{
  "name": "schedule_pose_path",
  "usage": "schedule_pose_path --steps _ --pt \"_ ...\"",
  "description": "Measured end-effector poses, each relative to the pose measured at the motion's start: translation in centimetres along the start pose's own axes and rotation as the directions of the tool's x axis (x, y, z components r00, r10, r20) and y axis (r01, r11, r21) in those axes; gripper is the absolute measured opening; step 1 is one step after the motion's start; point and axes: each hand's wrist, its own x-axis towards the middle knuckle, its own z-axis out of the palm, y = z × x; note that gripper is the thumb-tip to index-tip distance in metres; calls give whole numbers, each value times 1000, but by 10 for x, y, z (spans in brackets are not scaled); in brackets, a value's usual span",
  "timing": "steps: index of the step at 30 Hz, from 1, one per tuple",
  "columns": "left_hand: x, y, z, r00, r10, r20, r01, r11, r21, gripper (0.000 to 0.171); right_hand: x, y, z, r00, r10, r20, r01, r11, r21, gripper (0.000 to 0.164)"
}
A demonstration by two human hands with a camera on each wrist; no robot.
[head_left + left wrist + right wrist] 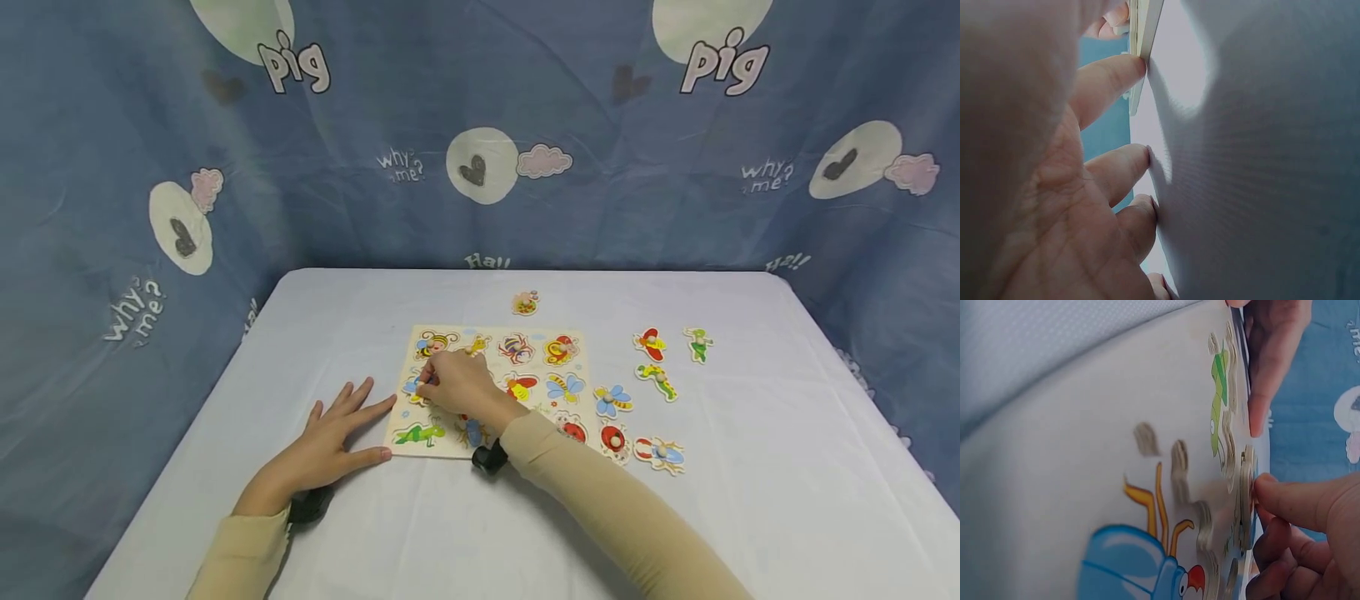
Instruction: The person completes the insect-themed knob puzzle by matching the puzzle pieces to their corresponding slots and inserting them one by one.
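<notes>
A pale wooden insect puzzle board [538, 371] lies on the white table. My right hand [465, 383] reaches over its left side, pinching a blue-winged insect puzzle piece [412, 387] between thumb and fingers. In the right wrist view that piece [1246, 494] shows edge-on, close over the board beside the green grasshopper picture [1217, 406]. My left hand [330, 442] rests on the table with fingers spread. Its index finger and thumb reach the board's left edge; in the left wrist view a fingertip [1138, 64] touches the board's side [1147, 31].
Right of the board lie loose pieces: a red-and-yellow insect [650, 343], a green grasshopper [699, 344], a caterpillar [657, 382], a blue-winged insect [612, 401], a ladybird [615, 442] and a blue beetle [660, 454]. Another small piece [526, 303] sits behind the board. A blue printed curtain [360, 217] hangs beyond.
</notes>
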Motion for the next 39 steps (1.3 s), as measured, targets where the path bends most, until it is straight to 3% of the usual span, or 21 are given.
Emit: schedule_pose_path --steps 15,32,39 --pt "2 1 1 1000 -22 7 21 1000 17 80 2 0 4 1000 29 -8 -30 999 -30 17" --pt "1 2 -3 1000 6 8 -6 1000 -4 79 4 -3 1 999 52 17 -51 996 -67 24" --pt "2 1 -2 1000 10 11 -10 1000 -9 80 4 2 -3 998 48 47 -47 999 -19 19"
